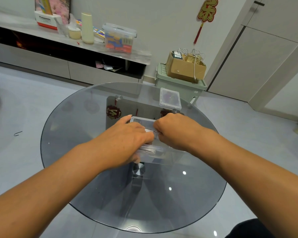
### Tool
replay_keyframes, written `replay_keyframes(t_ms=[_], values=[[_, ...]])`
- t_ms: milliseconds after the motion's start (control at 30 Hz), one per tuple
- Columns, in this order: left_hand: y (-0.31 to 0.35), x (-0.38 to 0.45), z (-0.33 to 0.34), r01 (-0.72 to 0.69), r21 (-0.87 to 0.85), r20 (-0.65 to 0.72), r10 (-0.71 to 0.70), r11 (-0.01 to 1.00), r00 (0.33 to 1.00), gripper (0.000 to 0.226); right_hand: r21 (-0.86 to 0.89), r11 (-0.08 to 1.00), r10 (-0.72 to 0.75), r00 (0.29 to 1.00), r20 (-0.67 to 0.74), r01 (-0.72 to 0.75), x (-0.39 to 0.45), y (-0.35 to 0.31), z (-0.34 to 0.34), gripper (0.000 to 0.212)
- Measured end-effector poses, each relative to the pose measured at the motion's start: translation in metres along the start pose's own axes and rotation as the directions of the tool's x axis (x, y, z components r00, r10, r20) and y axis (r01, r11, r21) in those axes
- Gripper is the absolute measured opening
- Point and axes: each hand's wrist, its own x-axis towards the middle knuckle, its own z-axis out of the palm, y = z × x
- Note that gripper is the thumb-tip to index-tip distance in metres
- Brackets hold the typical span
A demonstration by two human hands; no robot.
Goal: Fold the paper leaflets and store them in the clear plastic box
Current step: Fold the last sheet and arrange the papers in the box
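I see the round glass surface (pixel 93 194). On it sits the clear plastic box (pixel 162 154). My left hand (pixel 126 143) and right hand (pixel 175 131) both curl tight around white folded leaflets (pixel 149 149) inside it. Farther back lies the clear lid (pixel 170 98).

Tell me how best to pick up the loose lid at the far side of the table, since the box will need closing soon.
Take the clear lid by its two long edges, coming from above. It lies flat on the glass table, apart from the clear plastic box, so only its raised rim gives the fingers purchase. The right hand looks nearer, though both hands are busy at the box.
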Motion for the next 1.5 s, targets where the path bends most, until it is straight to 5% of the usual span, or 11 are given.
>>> replay_keyframes(t_ms=[633, 1500], values=[[-0.003, -0.005, 0.009, -0.060, -0.040, -0.089, 0.056, 0.997, 0.994, 0.040, -0.049, 0.998, 0.043, 0.997, -0.061, -0.046, -0.004, 0.002, 0.000, 0.013], [-0.001, -0.002, -0.002, -0.007, -0.044, 0.031, 0.008, 0.999, 0.999, 0.043, 0.094, 0.991, 0.099, 0.992, -0.077, -0.092, -0.010, 0.008, -0.010, 0.013]])
